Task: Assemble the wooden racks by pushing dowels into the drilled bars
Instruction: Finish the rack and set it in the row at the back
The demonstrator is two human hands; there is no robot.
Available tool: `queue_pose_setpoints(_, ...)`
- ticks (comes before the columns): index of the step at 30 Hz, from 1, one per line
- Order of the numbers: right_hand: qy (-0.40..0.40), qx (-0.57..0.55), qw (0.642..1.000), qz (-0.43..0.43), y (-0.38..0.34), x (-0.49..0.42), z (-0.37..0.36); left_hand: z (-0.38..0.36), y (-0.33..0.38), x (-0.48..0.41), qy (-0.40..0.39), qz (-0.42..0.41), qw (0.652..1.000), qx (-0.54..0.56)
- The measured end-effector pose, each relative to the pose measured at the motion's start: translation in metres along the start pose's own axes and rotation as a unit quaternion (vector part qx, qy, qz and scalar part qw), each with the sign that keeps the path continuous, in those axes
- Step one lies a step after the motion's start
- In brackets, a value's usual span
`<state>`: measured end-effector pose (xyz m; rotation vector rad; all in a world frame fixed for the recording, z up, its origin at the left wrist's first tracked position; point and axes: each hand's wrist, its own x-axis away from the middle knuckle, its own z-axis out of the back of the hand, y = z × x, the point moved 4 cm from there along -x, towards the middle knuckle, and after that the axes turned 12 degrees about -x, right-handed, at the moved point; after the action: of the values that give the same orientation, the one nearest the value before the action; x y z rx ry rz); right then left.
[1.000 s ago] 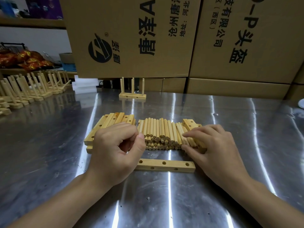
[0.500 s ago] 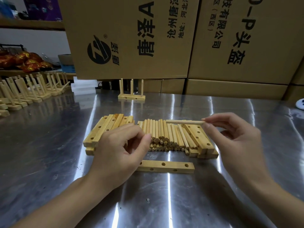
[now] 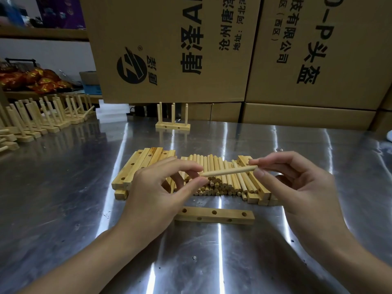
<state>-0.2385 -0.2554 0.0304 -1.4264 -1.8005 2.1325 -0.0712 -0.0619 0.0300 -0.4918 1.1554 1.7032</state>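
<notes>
far to the left of the left hand [image 3: 161,192], a row of finished racks [image 3: 42,119] stands on the steel table [image 3: 63,198]. just beyond this hand, and partly hidden by its knuckles, lies the left stack of drilled bars [image 3: 135,168]. the left hand is raised above the table, forefinger and thumb curved toward each other with the left tip of the dowel [image 3: 229,171] between them. whether they press on it cannot be told.

the dowel hangs nearly level in the air between the two hands, its right end a little higher. beneath and behind it, the pile of loose dowels [image 3: 216,183] lies side by side on the table. well beyond both hands, a three-dowel rack [image 3: 172,122] stands upright before the cardboard boxes [image 3: 169,49]. nearer the person than the fingertips, below the gap between the hands, a single drilled bar [image 3: 214,215] lies flat with three holes facing up, touched by neither hand.

the right stack of bars [image 3: 256,187] lies against the pile, just under the fingers of the right hand [image 3: 297,187]. the right hand pinches the dowel's right end between thumb and forefinger, its other fingers loosely curled.
</notes>
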Motion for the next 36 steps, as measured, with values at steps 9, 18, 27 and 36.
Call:
queue_pose_setpoints(9, -0.011, -0.005, 1.000, 0.002, -0.002, 0.002, -0.004, 0.000, 0.000, 0.000, -0.014, 0.001, 1.000, -0.011)
queue_pose_setpoints(18, -0.065, 0.118, 0.991, 0.008, 0.007, 0.005, -0.011, -0.004, 0.003, 0.000, -0.068, -0.045, 0.995, -0.060)
queue_pose_setpoints(27, 0.002, 0.092, 0.996, -0.012, 0.003, -0.001, 0.006, 0.004, -0.009, 0.007, -0.315, -0.096, 0.894, -0.305)
queue_pose_setpoints(36, 0.033, 0.102, 0.992, 0.073, -0.021, 0.003, 0.004, 0.007, -0.015, -0.007, -0.194, 0.221, 0.925, 0.240)
